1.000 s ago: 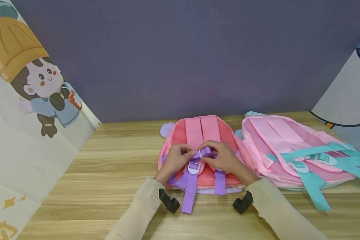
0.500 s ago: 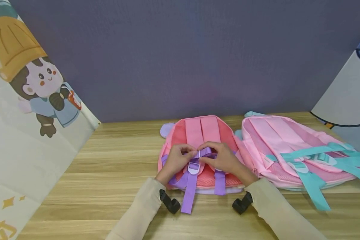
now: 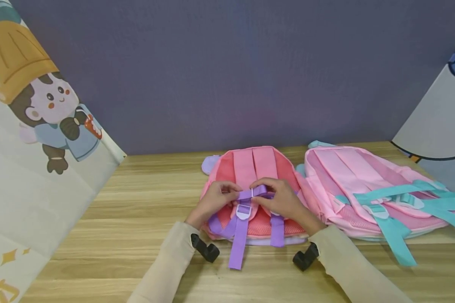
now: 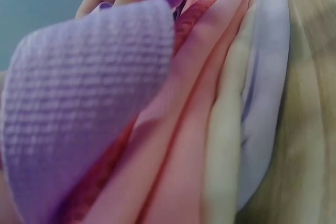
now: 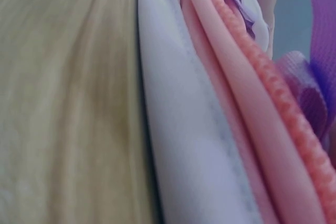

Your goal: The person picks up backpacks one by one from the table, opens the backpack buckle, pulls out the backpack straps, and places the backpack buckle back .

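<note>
A coral-pink backpack (image 3: 263, 158) lies with its back panel and shoulder straps facing up. Over its middle, my left hand (image 3: 213, 203) pinches the left part of a purple webbing strap (image 3: 244, 195). My right hand (image 3: 282, 200) grips the same strap at its right part, beside a small white fastener (image 3: 252, 192). Below the hands, a white strap adjuster (image 3: 244, 211) sits on a shoulder strap, with a loose purple tail (image 3: 237, 248) hanging toward the table's front. In the left wrist view a purple webbing strap (image 4: 89, 93) fills the near left; the fingertips are mostly hidden there.
A lighter pink backpack (image 3: 360, 168) with teal straps (image 3: 400, 240) lies close against the right side. Both bags rest on a wood-grain table (image 3: 148, 189). A dark wall panel (image 3: 227, 75) stands behind, and a cartoon-printed sheet (image 3: 19, 189) is at the left.
My left hand has shifted slightly left, away from the white fastener, so more purple strap shows between the two hands. My right hand stays nearly in place.
</note>
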A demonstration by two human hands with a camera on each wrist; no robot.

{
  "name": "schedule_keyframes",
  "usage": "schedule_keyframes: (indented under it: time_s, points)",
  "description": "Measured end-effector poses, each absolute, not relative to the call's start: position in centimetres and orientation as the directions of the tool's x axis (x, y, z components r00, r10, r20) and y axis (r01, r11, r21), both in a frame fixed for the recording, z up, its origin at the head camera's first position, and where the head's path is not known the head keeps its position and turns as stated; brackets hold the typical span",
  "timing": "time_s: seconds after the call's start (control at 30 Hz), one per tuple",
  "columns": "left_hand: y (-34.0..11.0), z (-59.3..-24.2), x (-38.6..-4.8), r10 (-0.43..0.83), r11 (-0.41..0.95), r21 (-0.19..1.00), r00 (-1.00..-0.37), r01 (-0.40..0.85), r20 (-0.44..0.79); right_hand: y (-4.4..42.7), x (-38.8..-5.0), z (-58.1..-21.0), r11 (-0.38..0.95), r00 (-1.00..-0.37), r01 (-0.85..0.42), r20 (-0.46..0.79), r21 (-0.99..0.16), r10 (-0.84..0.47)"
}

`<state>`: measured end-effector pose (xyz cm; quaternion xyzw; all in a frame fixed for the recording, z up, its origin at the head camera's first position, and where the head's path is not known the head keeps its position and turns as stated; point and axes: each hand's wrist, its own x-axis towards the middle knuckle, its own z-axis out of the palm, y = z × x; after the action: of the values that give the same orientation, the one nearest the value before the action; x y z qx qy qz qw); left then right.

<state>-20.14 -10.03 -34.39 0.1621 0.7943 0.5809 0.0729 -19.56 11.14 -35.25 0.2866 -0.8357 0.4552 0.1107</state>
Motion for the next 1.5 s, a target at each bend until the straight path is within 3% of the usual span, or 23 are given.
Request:
schedule_keyframes:
  time_s: [0.3, 1.5]
  points:
    - [-9.4, -34.6, -20.0, 0.286, 0.279, 0.939, -0.951, 0.198, 0.116, 11.1, -19.6, -35.2, 0.436, -0.809, -0.585, 0.451, -0.684, -0.377]
    - [-8.1, -35.1, -19.8, 0.303, 0.22, 0.929, -0.926, 0.298, 0.225, 11.0, -19.6, -35.2, 0.42, -0.788, -0.614, 0.483, -0.669, -0.383]
